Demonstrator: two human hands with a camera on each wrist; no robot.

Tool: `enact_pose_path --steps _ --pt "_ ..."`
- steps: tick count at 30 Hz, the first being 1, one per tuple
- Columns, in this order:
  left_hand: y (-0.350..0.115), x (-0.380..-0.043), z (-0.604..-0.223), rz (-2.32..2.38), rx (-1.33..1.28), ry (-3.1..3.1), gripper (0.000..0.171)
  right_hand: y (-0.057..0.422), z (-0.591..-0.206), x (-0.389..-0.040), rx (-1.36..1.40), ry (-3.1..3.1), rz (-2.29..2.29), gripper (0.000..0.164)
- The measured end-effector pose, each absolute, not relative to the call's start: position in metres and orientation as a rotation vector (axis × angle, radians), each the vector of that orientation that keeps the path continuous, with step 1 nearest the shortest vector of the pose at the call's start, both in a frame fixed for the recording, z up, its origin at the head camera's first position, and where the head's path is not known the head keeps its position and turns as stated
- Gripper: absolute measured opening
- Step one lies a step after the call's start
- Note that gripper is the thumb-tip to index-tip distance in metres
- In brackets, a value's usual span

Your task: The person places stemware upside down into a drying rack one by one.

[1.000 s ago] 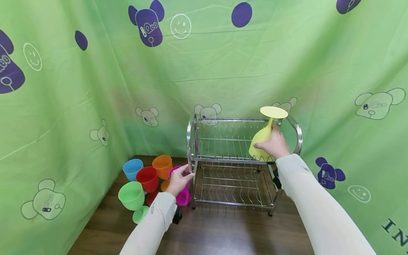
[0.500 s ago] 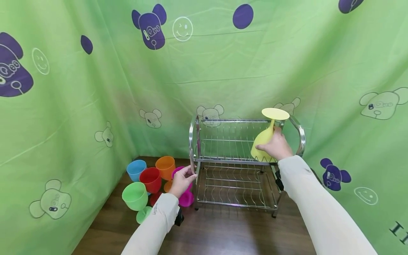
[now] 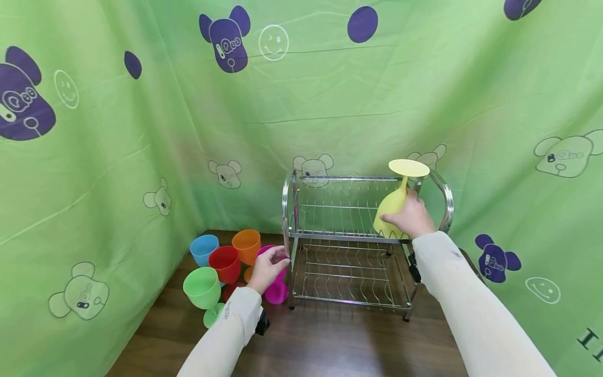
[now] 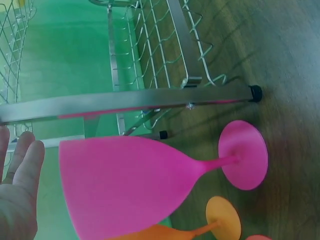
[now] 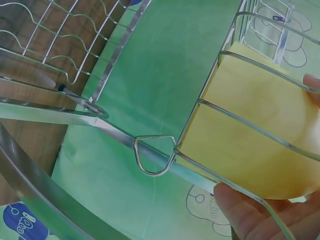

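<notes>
My right hand (image 3: 411,215) grips a yellow plastic wine glass (image 3: 392,208) by its bowl. It is upside down, foot uppermost, at the right end of the upper tier of a metal dish rack (image 3: 346,238). In the right wrist view the yellow bowl (image 5: 245,130) stands behind the rack's wires, with fingertips at its sides. My left hand (image 3: 267,268) is at the rack's left post, its fingers nearly straight in the left wrist view. Whether they touch the post is unclear. Just beside that hand stands an upright pink wine glass (image 4: 130,185).
Left of the rack, upright wine glasses stand on the dark wood floor (image 3: 330,345): blue (image 3: 204,249), red (image 3: 225,263), orange (image 3: 247,245) and green (image 3: 202,288). A green printed curtain (image 3: 264,104) hangs close behind and at both sides.
The view has shifted slightly, so the scene sits further right. My left hand has eased a little away from the post. The right hand and yellow wine glass keep their place on the rack.
</notes>
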State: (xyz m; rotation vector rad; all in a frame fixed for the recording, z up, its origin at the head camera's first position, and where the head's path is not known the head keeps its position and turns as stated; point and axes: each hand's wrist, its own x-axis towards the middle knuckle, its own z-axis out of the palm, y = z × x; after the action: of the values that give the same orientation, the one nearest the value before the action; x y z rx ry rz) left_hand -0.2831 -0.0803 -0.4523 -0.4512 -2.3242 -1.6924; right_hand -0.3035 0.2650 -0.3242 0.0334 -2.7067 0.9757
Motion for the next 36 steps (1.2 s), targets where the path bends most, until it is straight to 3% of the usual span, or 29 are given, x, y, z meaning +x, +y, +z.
enact_pose_path --steps 4,12,18,30,36 --pt "-0.090 -0.280 -0.450 -1.673 -0.445 -2.334 0.026 0.264 -0.323 -0.305 0.041 -2.672 0.939 0.088" --pt "-0.110 -0.279 -0.453 -1.719 -0.293 -2.321 0.028 0.258 -0.305 -0.292 0.018 -2.719 0.852 0.096" --pt "-0.120 -0.273 -0.466 -1.771 -0.133 -2.261 0.028 0.251 -0.298 -0.274 0.072 -2.697 0.867 0.093" --pt "-0.114 -0.266 -0.507 -1.739 0.109 -1.993 0.014 0.230 -0.331 -0.236 0.307 -2.379 1.008 0.073" --pt "-0.116 -0.270 -0.517 -1.825 0.265 -1.877 0.014 0.222 -0.359 -0.227 0.621 -2.173 0.900 0.064"
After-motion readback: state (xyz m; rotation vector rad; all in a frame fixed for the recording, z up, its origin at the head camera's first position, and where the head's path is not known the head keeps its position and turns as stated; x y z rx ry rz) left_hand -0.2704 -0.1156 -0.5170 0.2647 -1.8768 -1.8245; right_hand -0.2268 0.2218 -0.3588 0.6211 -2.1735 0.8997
